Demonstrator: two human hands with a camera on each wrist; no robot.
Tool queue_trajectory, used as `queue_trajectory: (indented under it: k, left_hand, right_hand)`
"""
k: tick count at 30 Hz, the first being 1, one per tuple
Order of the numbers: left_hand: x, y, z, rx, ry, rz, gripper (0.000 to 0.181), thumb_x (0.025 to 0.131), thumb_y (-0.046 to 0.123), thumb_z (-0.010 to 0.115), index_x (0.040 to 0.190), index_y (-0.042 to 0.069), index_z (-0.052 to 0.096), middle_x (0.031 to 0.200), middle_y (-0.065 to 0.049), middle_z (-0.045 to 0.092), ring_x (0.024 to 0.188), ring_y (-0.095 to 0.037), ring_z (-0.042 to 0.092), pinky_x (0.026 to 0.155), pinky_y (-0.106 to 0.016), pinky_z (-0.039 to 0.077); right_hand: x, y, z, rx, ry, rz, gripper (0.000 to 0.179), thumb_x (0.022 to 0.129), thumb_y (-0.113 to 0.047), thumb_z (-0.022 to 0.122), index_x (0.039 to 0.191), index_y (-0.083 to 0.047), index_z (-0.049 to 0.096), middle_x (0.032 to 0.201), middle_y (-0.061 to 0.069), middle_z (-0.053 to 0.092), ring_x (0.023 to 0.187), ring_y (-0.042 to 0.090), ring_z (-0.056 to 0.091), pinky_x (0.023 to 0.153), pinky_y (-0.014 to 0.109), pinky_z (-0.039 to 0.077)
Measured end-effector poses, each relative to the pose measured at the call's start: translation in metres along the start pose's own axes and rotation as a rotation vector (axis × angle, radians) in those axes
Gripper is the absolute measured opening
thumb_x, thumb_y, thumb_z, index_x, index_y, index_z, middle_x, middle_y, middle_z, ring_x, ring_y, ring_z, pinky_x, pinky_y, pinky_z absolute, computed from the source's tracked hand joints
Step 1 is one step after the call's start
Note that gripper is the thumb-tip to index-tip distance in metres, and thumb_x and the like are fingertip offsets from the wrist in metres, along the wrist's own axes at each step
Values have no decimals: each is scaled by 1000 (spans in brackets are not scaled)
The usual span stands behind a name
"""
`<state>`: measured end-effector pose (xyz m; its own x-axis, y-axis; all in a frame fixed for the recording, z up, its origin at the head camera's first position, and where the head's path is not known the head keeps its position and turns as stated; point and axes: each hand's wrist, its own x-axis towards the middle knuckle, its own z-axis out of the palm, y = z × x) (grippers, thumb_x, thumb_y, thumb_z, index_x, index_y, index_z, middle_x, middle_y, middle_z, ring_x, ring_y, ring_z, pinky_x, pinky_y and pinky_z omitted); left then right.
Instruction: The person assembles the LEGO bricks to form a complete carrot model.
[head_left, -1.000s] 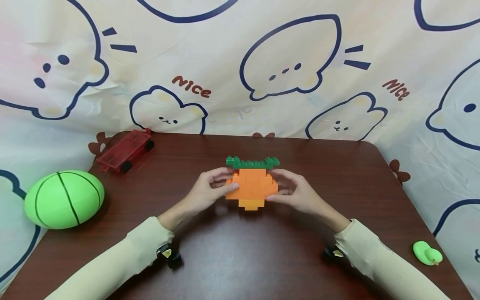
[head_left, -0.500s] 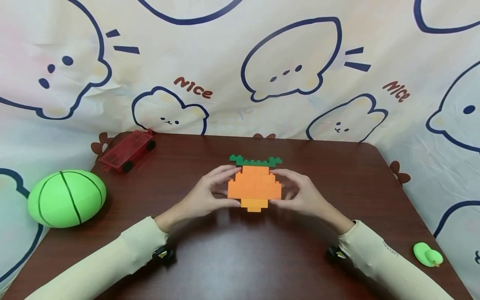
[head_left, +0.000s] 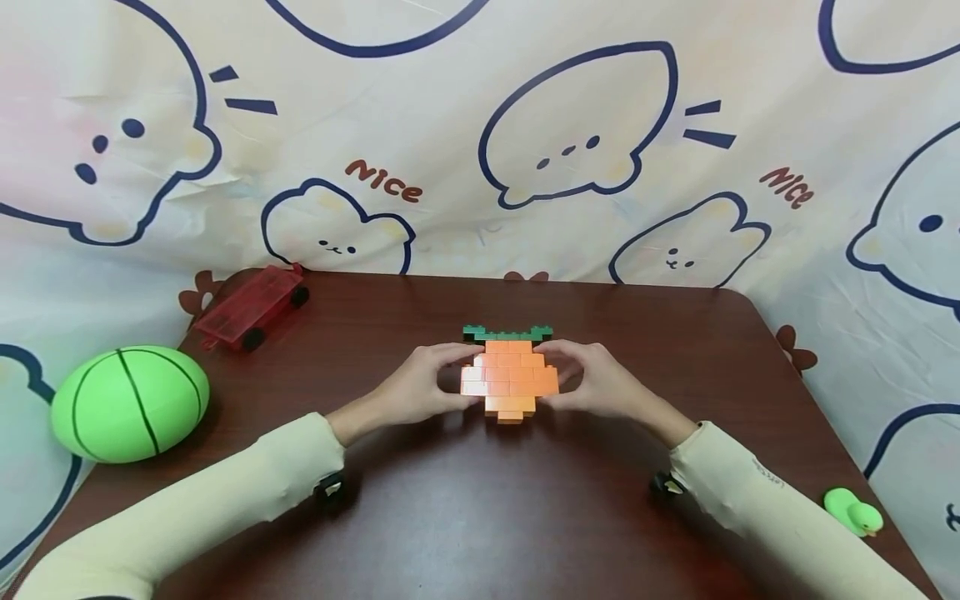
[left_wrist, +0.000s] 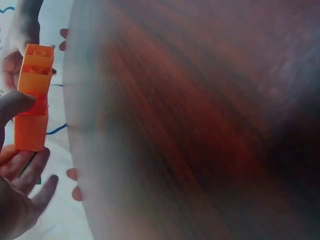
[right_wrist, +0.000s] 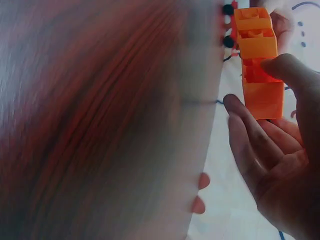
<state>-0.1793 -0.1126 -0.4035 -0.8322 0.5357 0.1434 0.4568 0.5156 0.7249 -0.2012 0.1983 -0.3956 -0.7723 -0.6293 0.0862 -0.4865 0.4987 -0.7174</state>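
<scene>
A carrot built of toy bricks (head_left: 510, 375) is held up over the middle of the table, its orange stepped body facing me and its green top away. My left hand (head_left: 416, 383) grips its left side, thumb at the lower step and fingers at the upper edge. On the other side my right hand (head_left: 600, 379) holds it the same way. In the left wrist view the brick carrot (left_wrist: 31, 132) is seen edge-on, the left thumb (left_wrist: 15, 105) pressing a step. The right wrist view has the carrot's side (right_wrist: 264, 100) with the right thumb (right_wrist: 290, 70) on it.
On the dark brown table (head_left: 510, 517), a green ball with black lines (head_left: 131, 404) lies at the left edge. A red translucent toy cart (head_left: 251, 307) stands at the back left, and a green toy duck (head_left: 852, 511) at the right. A printed cloth (head_left: 450, 108) hangs behind.
The brick carrot has tilted, and its front now shows bright brick seams. My left thumb has slid from its front face to the lower step. Both hands stay on it.
</scene>
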Motion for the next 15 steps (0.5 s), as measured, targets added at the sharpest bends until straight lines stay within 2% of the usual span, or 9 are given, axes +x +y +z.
queue_trajectory:
  k: [6, 12, 15]
  left_hand:
    - [16, -7, 6, 53, -81, -76, 70, 88, 24, 82, 150, 9, 52, 146, -8, 61, 134, -23, 59, 111, -46, 49]
    - [20, -12, 12, 62, -154, -111, 70, 91, 23, 80, 152, 9, 49, 152, -10, 56, 141, -26, 53, 115, -47, 45]
    - [19, -15, 14, 55, -170, -127, 70, 91, 24, 80, 153, 10, 49, 153, -10, 55, 142, -26, 51, 116, -47, 44]
  right_hand:
    - [8, 14, -3, -69, -77, 95, 66, 82, -22, 86, 141, -12, 57, 138, 15, 66, 70, 9, 67, 73, 27, 57]
    - [9, 27, 4, -107, -128, 147, 67, 83, -28, 85, 142, -11, 57, 137, 17, 67, 64, 10, 63, 70, 26, 56]
    - [9, 30, 7, -111, -143, 166, 68, 83, -29, 86, 142, -11, 57, 137, 17, 67, 62, 10, 60, 66, 26, 55]
